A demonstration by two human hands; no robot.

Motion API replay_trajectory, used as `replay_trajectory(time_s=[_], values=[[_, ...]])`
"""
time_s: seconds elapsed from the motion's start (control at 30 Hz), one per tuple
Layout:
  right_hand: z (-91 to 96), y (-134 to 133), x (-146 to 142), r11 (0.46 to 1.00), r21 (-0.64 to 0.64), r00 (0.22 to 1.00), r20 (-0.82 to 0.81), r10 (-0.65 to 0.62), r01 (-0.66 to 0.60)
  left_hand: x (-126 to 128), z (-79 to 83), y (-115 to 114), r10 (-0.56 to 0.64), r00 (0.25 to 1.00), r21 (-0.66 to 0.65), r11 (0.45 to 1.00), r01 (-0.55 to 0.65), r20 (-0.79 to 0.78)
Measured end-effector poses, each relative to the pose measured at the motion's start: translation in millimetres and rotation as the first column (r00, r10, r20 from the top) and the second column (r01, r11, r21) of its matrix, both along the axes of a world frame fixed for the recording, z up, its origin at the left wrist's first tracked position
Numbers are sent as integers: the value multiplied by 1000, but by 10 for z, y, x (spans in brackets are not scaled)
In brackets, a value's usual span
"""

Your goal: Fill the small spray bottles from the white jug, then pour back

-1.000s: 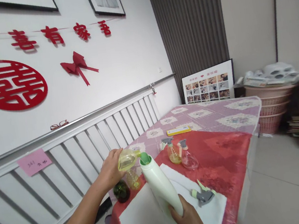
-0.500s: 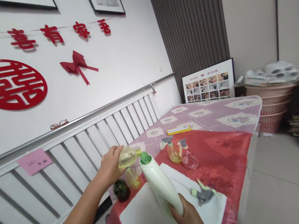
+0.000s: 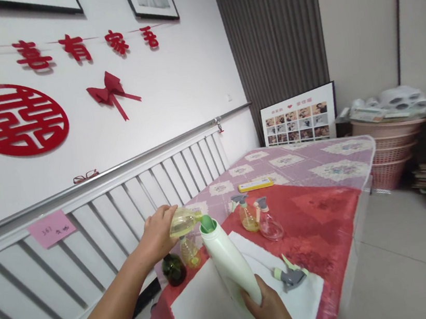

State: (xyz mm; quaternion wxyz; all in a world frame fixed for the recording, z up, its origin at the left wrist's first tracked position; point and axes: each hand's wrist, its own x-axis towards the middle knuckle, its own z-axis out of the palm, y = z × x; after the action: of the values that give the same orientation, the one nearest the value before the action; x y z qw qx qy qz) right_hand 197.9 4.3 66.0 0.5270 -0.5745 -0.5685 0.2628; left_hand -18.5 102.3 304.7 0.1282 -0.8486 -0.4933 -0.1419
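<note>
Yellow bottle (image 3: 182, 221) in left grip (image 3: 159, 235), against white bottle (image 3: 231, 267)

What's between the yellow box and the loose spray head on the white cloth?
In the head view, a yellowish spray bottle and a clear spray bottle stand on the red cloth between them.

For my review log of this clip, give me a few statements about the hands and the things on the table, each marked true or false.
1. The left hand holds a yellowish clear bottle tipped on its side. True.
2. The right hand grips a red cup. False: it grips a white bottle.
3. A loose spray head lies on the white cloth. True.
4. The yellow box lies on the floor. False: it lies on the purple tablecloth.
</note>
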Motion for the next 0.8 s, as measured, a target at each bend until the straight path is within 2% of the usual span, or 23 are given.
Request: replay_trajectory(time_s=[0.33,0.8], values=[[62,-14,5,1000,16,1000,-9,11,-11,44,52,-48,27,999,12,1000,-26,-44],[34,-10,11,999,43,1000,-24,-6,7,61,90,-66,63,993,19,998,-62,-100]])
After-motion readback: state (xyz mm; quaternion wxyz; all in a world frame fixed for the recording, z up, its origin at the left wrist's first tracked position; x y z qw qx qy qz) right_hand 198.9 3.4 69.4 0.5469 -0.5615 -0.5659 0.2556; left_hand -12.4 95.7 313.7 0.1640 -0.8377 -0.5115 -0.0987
